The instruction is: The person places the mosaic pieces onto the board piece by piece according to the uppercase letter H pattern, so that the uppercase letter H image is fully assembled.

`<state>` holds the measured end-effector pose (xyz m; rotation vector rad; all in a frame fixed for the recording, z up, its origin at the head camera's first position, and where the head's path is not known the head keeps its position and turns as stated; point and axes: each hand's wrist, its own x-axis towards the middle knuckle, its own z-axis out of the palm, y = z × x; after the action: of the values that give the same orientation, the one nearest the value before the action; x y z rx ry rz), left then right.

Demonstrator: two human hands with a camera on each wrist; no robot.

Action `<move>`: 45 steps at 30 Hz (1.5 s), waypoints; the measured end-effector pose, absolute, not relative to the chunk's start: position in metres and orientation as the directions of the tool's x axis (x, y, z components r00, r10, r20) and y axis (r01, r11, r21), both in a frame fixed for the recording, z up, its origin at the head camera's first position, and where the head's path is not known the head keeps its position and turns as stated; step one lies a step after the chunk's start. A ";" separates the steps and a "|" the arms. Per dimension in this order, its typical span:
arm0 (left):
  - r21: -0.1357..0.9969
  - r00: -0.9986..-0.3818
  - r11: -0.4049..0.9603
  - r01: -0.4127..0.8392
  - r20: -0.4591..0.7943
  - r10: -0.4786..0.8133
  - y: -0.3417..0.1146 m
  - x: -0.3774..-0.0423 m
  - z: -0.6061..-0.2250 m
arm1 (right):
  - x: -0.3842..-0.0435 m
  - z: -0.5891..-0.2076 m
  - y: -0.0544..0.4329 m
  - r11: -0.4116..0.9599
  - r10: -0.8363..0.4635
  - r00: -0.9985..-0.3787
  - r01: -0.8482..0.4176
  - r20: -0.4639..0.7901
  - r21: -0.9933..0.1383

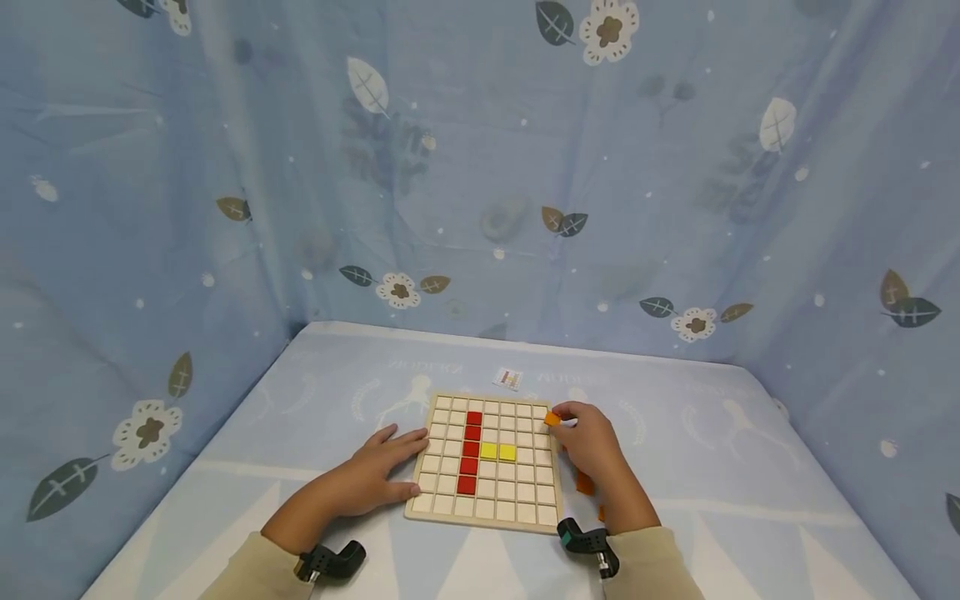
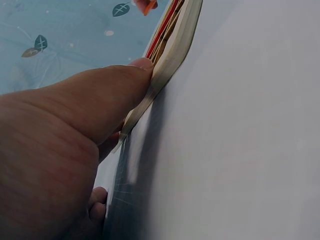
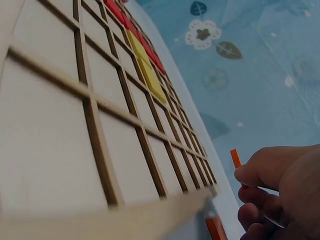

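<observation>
A wooden grid board [image 1: 486, 517] lies on the table in front of me. Within its squares, several red tiles [image 1: 470, 448] form one column, and two yellow tiles [image 1: 498, 452] sit side by side just right of the column's middle. My left hand [image 1: 367, 475] rests at the board's left edge, fingers spread and straight, with the thumb touching the frame in the left wrist view. Between thumb and fingertips my right hand [image 1: 590, 437] pinches an orange tile [image 3: 236, 159], held over the board's upper right edge.
More orange tiles [image 1: 584, 482] lie along the board's right side, partly hidden by my right forearm. Beyond the board's far edge is a small printed card [image 1: 508, 379] with a coloured pattern. A blue patterned curtain [image 1: 480, 167] hangs behind the table.
</observation>
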<state>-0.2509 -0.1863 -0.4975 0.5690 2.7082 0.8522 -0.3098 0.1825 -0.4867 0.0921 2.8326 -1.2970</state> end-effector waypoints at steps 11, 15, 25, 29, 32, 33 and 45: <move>0.579 -0.895 0.761 0.291 -0.117 0.431 -0.186 -0.251 -0.499 | -0.320 -0.492 0.151 0.637 -0.029 -1.000 -0.012 -0.009 -0.771; 0.583 -0.895 0.761 0.286 -0.121 0.429 -0.187 -0.252 -0.499 | -0.323 -0.496 0.147 0.654 -0.044 -0.999 -0.031 0.003 -0.756; 0.577 -0.898 0.767 0.279 -0.127 0.422 -0.187 -0.249 -0.497 | -0.320 -0.500 0.142 0.708 -0.079 -0.997 -0.062 0.008 -0.703; 0.577 -0.899 0.768 0.276 -0.126 0.418 -0.185 -0.251 -0.497 | -0.320 -0.499 0.144 0.719 -0.071 -0.997 -0.060 0.012 -0.693; 0.582 -0.898 0.765 0.276 -0.127 0.421 -0.184 -0.251 -0.498 | -0.321 -0.500 0.145 0.719 -0.065 -0.998 -0.051 0.007 -0.693; 0.584 -0.897 0.763 0.277 -0.128 0.423 -0.184 -0.251 -0.497 | -0.321 -0.500 0.146 0.717 -0.063 -0.998 -0.046 0.002 -0.695; 0.586 -0.895 0.759 0.285 -0.120 0.429 -0.185 -0.251 -0.500 | -0.316 -0.494 0.162 0.651 -0.064 -0.998 -0.050 0.010 -0.757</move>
<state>-0.2514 -0.1850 -0.5001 0.5596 2.7093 0.8432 -0.3163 0.1620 -0.4938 -0.0977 2.8387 -1.3009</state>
